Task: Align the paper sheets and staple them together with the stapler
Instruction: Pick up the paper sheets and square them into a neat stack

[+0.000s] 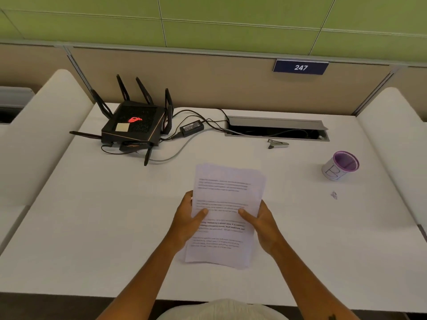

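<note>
Both hands, left hand [188, 224] and right hand [262, 224], grip the paper sheets [225, 213] by their side edges. Stapler [278, 144] lies far right on the surface [92, 227].

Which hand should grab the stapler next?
Probably the right hand. The stapler lies on the desk beyond the paper sheets and toward the right, nearer that hand. The left hand could hold the sheets.

Paper sheets [227, 213] – thin, matt white; desk [97, 227] smooth matt laminate; stapler [278, 144] grey metal w/ slight sheen; router [135, 125] matt black plastic.
</note>
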